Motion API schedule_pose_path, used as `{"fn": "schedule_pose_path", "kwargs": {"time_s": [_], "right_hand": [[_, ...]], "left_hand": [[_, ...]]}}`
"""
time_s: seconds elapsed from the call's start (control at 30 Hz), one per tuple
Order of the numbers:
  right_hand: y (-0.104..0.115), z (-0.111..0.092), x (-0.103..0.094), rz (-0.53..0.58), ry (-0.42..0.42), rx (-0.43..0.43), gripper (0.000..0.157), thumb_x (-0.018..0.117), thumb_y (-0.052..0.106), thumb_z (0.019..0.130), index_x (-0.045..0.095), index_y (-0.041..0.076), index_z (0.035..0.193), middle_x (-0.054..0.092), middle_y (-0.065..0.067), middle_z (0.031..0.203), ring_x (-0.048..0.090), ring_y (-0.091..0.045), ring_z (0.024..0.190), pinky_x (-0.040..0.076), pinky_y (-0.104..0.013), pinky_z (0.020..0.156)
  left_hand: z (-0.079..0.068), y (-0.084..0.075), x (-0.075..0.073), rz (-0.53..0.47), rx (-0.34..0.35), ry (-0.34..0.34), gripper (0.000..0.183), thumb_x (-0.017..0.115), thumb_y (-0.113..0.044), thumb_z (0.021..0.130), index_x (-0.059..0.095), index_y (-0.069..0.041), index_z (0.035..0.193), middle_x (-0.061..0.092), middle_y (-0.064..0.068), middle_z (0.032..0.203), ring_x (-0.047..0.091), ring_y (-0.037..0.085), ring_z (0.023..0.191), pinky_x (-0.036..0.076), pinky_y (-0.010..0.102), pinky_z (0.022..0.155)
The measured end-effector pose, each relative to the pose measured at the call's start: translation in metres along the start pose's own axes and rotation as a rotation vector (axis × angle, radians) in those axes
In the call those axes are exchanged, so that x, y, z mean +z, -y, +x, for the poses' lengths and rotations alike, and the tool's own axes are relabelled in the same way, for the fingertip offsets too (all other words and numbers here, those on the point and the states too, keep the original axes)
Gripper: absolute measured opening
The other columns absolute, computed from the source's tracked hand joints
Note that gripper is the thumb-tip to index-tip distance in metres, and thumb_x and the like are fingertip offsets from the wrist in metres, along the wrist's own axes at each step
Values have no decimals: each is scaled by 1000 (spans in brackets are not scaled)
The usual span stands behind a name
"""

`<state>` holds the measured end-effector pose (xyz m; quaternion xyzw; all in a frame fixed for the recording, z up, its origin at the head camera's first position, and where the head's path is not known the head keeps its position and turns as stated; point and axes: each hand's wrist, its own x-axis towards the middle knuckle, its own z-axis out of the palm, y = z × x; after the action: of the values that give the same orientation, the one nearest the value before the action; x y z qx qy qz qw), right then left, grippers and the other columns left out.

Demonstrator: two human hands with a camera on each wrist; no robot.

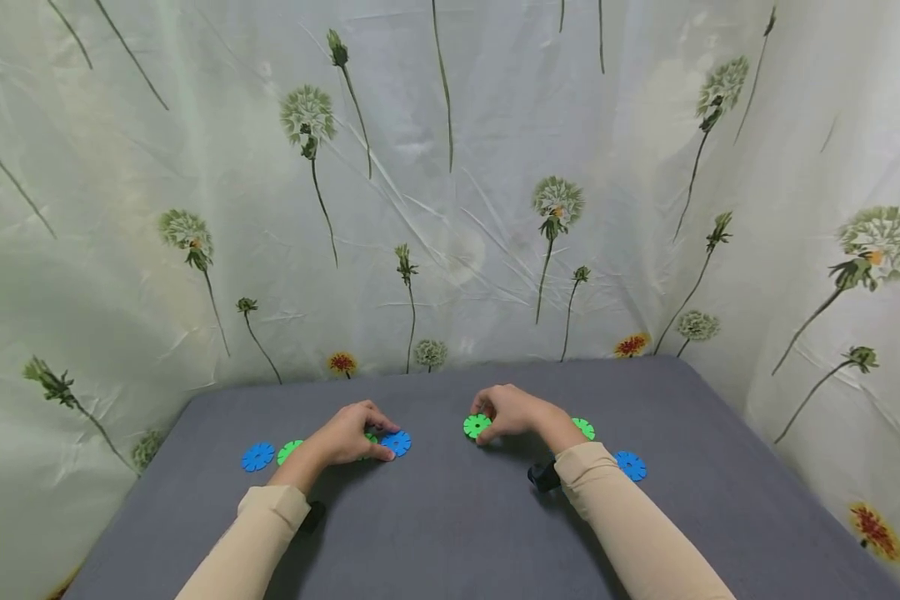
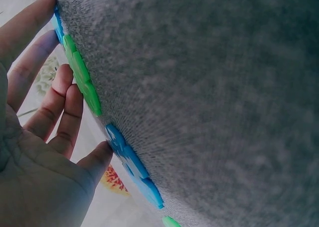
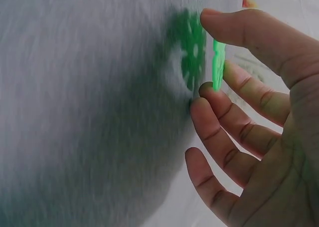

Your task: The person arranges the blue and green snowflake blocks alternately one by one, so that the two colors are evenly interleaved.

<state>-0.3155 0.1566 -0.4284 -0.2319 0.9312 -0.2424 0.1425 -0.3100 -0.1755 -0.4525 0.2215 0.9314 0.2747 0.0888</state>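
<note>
My left hand (image 1: 348, 435) holds a blue notched plastic disc (image 1: 397, 443) at its edges between thumb and index finger, low at the grey cloth. Beside it, a green disc (image 1: 370, 440) lies partly hidden by the fingers. The left wrist view shows another blue disc (image 2: 133, 166) under the outer fingers; the hand covers it in the head view. My right hand (image 1: 512, 412) pinches a bright green notched disc (image 1: 477, 427), which in the right wrist view stands off the cloth over its green-tinged shadow. The remaining right fingers are loosely bent.
On the grey cloth-covered table (image 1: 435, 525), a blue disc (image 1: 258, 456) and a green disc (image 1: 288, 451) lie left of the left hand. Beside the right forearm are another green disc (image 1: 584, 427) and blue disc (image 1: 631, 465). A flowered curtain (image 1: 465, 208) hangs behind the table.
</note>
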Motion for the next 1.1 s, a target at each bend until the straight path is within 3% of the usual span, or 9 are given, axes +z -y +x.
{"fn": "schedule_pose_path", "kwargs": {"time_s": [0.53, 1.1], "right_hand": [[30, 19, 25, 18, 31, -52, 36, 92, 20, 87, 75, 10, 117, 72, -2, 108, 66, -15, 98, 57, -33, 87], [53, 31, 39, -51, -9, -81, 36, 95, 27, 84, 77, 13, 112, 71, 0, 103, 63, -11, 90, 56, -31, 83]], "left_hand": [[1, 2, 2, 0, 6, -6, 36, 95, -24, 84, 85, -21, 117, 67, -2, 114, 63, 17, 106, 55, 47, 97], [-2, 1, 1, -10, 33, -3, 36, 95, -26, 84, 85, -20, 118, 67, -1, 112, 63, 18, 103, 55, 45, 93]]}}
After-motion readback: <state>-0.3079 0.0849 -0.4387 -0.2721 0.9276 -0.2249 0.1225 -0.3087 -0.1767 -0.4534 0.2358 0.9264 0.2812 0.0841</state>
